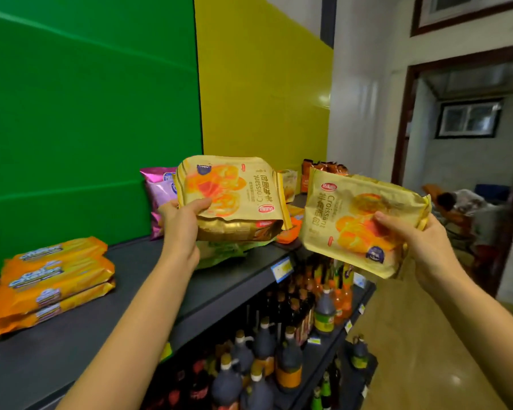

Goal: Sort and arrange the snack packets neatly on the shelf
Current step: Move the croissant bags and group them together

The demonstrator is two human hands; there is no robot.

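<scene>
Above shelf (pixel 225 288): golden croissant packets (pixel 234 187) (glossy)

Gold croissant packet (pixel 234 193) raised in my left hand (pixel 179 224); second croissant packet (pixel 365 223) tilted in my right hand (pixel 421 241), off the shelf (pixel 131 291).

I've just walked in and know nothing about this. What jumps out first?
Two golden croissant packets, one in each raised hand: the left hand holds one packet over the dark shelf top, the right hand holds another out past the shelf's edge. Behind them blaze a green wall panel and a yellow one, and orange biscuit packs lie stacked at the left.
</scene>
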